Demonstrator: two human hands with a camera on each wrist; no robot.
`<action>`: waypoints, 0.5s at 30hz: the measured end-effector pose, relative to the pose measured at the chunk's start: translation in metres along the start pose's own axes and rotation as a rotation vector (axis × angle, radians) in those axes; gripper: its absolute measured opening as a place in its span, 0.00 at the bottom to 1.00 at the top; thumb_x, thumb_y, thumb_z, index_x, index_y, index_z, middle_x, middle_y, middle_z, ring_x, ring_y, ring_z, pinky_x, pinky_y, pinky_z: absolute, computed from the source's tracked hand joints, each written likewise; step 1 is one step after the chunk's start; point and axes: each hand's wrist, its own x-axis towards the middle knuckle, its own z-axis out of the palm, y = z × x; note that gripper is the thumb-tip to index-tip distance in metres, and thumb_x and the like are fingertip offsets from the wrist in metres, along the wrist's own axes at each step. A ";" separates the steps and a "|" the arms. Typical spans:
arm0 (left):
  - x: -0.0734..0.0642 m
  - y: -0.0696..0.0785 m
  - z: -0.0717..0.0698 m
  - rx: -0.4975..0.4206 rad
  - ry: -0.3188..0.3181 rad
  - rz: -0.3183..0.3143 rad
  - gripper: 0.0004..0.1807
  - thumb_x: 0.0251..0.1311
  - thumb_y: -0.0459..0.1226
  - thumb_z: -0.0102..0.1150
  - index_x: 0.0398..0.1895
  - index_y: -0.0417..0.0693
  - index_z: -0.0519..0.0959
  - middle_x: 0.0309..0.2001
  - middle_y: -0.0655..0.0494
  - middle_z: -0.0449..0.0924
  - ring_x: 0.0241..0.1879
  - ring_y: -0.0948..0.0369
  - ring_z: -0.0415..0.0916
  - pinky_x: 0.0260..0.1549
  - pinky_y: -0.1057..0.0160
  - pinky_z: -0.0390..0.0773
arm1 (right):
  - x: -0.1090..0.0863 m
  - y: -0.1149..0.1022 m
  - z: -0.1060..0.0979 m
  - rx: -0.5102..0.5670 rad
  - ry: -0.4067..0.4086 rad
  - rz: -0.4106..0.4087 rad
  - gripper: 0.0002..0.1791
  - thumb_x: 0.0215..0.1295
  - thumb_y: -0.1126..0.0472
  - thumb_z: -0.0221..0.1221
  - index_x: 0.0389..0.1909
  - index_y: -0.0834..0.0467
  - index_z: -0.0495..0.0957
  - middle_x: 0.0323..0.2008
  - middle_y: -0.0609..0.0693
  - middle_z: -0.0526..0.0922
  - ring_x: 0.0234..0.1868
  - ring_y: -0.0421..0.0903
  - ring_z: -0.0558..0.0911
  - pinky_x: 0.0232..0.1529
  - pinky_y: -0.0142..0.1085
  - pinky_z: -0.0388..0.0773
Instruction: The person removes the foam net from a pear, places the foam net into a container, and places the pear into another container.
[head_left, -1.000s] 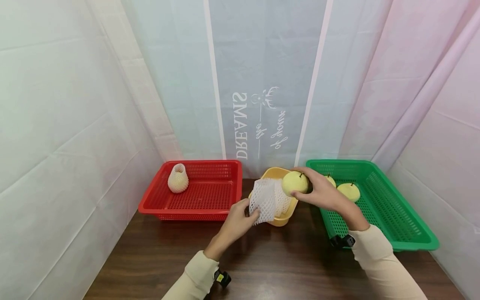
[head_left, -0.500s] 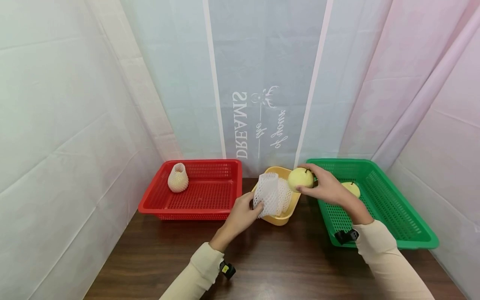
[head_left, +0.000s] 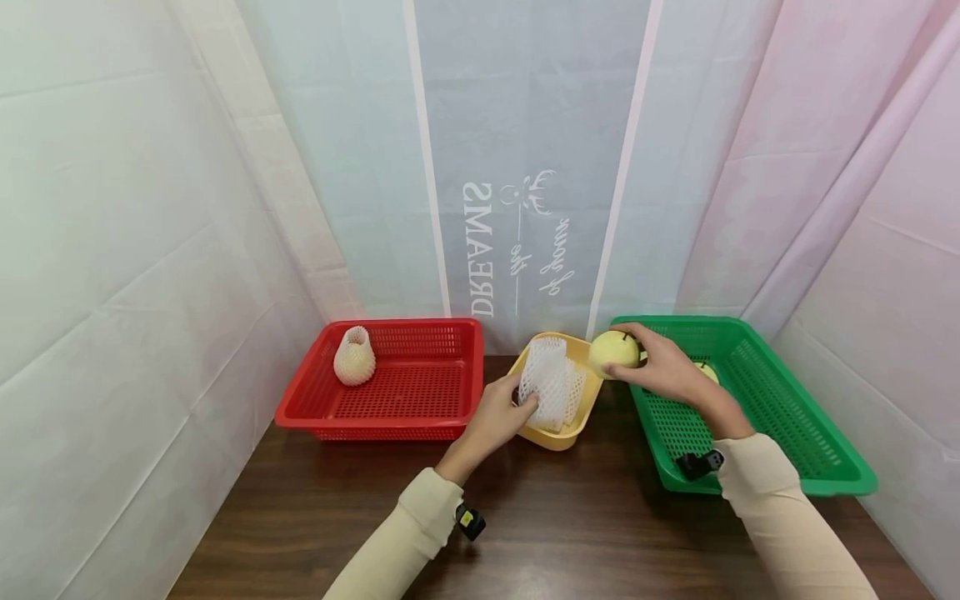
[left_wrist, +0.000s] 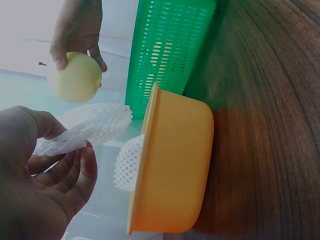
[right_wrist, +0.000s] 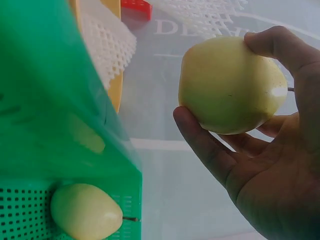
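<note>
My left hand [head_left: 498,412] pinches a white foam net sleeve [head_left: 545,379] between thumb and fingers, above the yellow bin [head_left: 557,440]. In the left wrist view that foam net [left_wrist: 95,125] looks flattened, its far end toward the fruit. A pale yellow-green pear [head_left: 613,353] is gripped by my right hand [head_left: 663,367], thumb on one side and fingers on the other. The right wrist view shows this pear [right_wrist: 227,85] with its stem toward the palm. Net and pear are close together, over the gap between bin and green basket. More foam net [left_wrist: 129,162] lies in the bin.
At left a red basket [head_left: 405,423] holds one pear in a foam net [head_left: 355,358]. The green basket [head_left: 832,479] at right holds another pear [right_wrist: 85,212], partly hidden by my right arm in the head view. A curtain [head_left: 525,100] hangs behind the brown table [head_left: 555,533].
My left hand has moved right and slightly up with the foam net. My right hand, still holding the pear, has also shifted right, toward the green basket.
</note>
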 end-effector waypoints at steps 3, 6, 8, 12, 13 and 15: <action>0.004 -0.001 0.002 -0.007 -0.016 -0.005 0.17 0.71 0.38 0.62 0.58 0.41 0.84 0.50 0.47 0.87 0.43 0.62 0.80 0.41 0.66 0.83 | -0.001 0.002 -0.002 -0.007 0.002 0.010 0.43 0.71 0.43 0.68 0.77 0.60 0.65 0.62 0.67 0.78 0.56 0.61 0.81 0.40 0.43 0.82; 0.008 -0.002 0.004 -0.001 -0.028 -0.013 0.16 0.71 0.38 0.62 0.57 0.42 0.84 0.49 0.47 0.87 0.41 0.64 0.80 0.40 0.67 0.83 | -0.001 0.004 -0.005 0.003 -0.004 0.019 0.43 0.71 0.43 0.68 0.78 0.61 0.64 0.62 0.68 0.78 0.55 0.62 0.82 0.39 0.42 0.82; 0.011 -0.003 0.006 0.009 -0.034 -0.017 0.15 0.70 0.38 0.62 0.55 0.41 0.84 0.48 0.48 0.87 0.40 0.64 0.79 0.38 0.68 0.82 | -0.002 0.006 -0.007 0.010 -0.009 0.027 0.44 0.71 0.44 0.68 0.78 0.62 0.64 0.63 0.68 0.77 0.55 0.63 0.81 0.38 0.43 0.82; 0.016 -0.004 0.010 0.030 -0.050 -0.030 0.12 0.71 0.39 0.61 0.51 0.43 0.84 0.45 0.49 0.87 0.37 0.65 0.77 0.35 0.69 0.80 | -0.003 0.011 -0.011 0.002 -0.015 0.042 0.44 0.72 0.43 0.67 0.79 0.61 0.63 0.63 0.69 0.76 0.56 0.63 0.81 0.39 0.44 0.82; 0.017 -0.004 0.011 0.034 -0.054 -0.034 0.11 0.71 0.38 0.61 0.49 0.43 0.84 0.44 0.49 0.87 0.36 0.65 0.76 0.34 0.69 0.79 | -0.003 0.013 -0.012 -0.004 -0.013 0.042 0.44 0.72 0.44 0.67 0.78 0.62 0.63 0.63 0.69 0.76 0.56 0.63 0.81 0.40 0.45 0.81; 0.019 -0.004 0.012 0.041 -0.064 -0.041 0.09 0.71 0.38 0.61 0.47 0.43 0.83 0.42 0.49 0.86 0.35 0.64 0.76 0.33 0.70 0.78 | -0.003 0.016 -0.013 -0.014 -0.012 0.045 0.44 0.72 0.43 0.67 0.78 0.62 0.63 0.63 0.69 0.77 0.57 0.64 0.80 0.41 0.46 0.81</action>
